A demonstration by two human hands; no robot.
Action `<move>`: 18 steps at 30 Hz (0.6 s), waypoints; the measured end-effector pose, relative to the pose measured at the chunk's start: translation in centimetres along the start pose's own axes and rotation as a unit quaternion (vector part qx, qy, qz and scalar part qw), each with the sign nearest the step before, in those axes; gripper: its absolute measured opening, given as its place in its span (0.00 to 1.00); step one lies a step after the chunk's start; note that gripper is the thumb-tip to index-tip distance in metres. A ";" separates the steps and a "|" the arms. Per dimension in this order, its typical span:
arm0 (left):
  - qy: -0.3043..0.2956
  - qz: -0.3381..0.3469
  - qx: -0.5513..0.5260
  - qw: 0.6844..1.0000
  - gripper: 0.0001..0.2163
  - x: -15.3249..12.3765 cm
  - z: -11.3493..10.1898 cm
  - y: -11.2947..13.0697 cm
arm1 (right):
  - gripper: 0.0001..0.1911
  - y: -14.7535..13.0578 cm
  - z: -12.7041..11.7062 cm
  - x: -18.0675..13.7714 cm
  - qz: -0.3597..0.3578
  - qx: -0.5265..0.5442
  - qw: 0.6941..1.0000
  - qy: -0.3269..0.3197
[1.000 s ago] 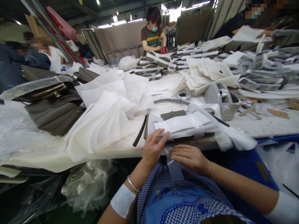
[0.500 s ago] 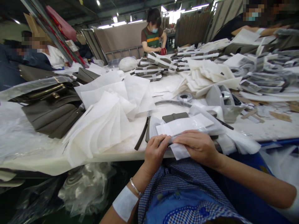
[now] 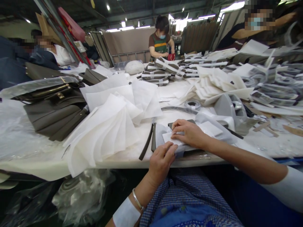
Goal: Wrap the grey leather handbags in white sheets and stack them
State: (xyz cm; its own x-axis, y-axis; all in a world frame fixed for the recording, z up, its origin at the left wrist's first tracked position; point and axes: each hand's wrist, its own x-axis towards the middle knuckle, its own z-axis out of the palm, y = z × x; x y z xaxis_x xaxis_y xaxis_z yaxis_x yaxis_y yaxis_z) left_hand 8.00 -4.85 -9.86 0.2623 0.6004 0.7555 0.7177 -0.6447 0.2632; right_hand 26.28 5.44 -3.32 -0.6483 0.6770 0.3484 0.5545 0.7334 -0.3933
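Observation:
A dark grey-brown leather piece (image 3: pixel 195 121) lies at the table's front edge, mostly hidden under white wrapping sheet (image 3: pixel 169 137) and my hands. My left hand (image 3: pixel 163 159) is closed at the near edge of the wrapping, thumb and fingertips together on it. Higher up, my right hand (image 3: pixel 190 134) lies across the wrapping with bent fingers, its fingertips gripping the sheet near the left hand. What lies under the right palm is hidden. A dark strap (image 3: pixel 147 142) curves down just left of the wrapped piece.
Fanned white sheets (image 3: pixel 106 126) lie to the left, beside a dark handbag (image 3: pixel 55 116) partly in plastic. Wrapped straps (image 3: pixel 163 74) and white foam sheets (image 3: pixel 215 83) are piled behind. A grey tape dispenser (image 3: pixel 229 108) stands at right. Co-workers are across and beside the table.
My right hand has moved up and left, from the wrapping's near edge onto its top. The white flap that hung over the front edge no longer shows there. The left hand has shifted slightly down.

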 end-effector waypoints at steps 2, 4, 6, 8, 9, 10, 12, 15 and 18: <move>-0.011 0.012 0.010 1.000 0.13 0.3 -0.3 0.0 | 0.05 0.3 -0.2 0.7 0.041 0.012 0.998 -0.045; -0.041 0.017 0.013 0.999 0.15 0.6 -0.5 0.1 | 0.05 0.5 -0.3 1.5 0.074 0.008 0.993 -0.090; -0.071 0.009 0.018 0.997 0.16 0.8 -0.6 0.2 | 0.06 0.8 -0.4 2.1 0.088 -0.003 0.989 -0.121; -0.085 -0.007 0.035 0.996 0.18 1.0 -0.6 0.4 | 0.06 1.0 -0.3 2.5 0.091 -0.007 0.987 -0.132; -0.089 -0.014 0.045 0.995 0.19 1.1 -0.6 0.6 | 0.06 1.1 -0.2 2.7 0.091 -0.007 0.988 -0.128; -0.092 -0.021 0.054 0.994 0.20 1.2 -0.5 0.7 | 0.06 1.2 0.0 2.7 0.093 -0.009 0.989 -0.118; -0.097 -0.027 0.069 0.993 0.20 1.4 -0.5 1.0 | 0.06 1.1 0.3 2.7 0.099 -0.021 0.991 -0.089; -0.103 -0.032 0.078 0.991 0.20 1.6 -0.6 1.2 | 0.03 0.6 0.2 1.9 0.100 -0.028 0.994 -0.032; -0.113 -0.038 0.077 0.990 0.22 1.4 -0.7 1.1 | 0.08 0.4 -1.5 -0.1 0.078 0.016 0.996 0.029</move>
State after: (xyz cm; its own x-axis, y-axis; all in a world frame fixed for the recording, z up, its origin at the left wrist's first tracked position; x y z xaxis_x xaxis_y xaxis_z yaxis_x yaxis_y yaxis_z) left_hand 8.70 -5.03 -8.07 0.3291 0.7461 0.5789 0.8257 -0.5248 0.2070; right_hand 27.37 5.71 -2.23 -0.5240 0.7859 0.3283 0.6286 0.6169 -0.4736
